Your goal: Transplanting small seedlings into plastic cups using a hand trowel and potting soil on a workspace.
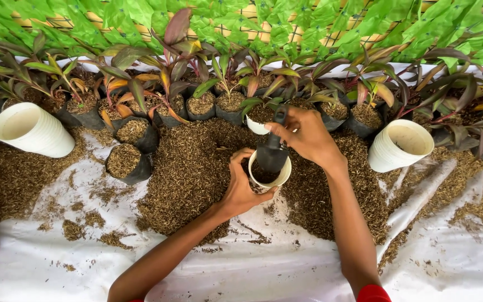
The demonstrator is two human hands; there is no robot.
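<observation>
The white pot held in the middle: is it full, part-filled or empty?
Part-filled. Brown husk mix shows below the rim of the white pot, gripped by the left hand; the right hand holds a dark scoop in its mouth.

A white pot [270,178] sat amid brown husk mix [191,173] spread over a white sheet [252,268]. The scoop [273,151] was black, as were the planting bags [125,163]. Two stacks of pots [32,130] were cream-white. The plants [169,61] had reddish-green leaves, against bright green netting [308,22].
</observation>
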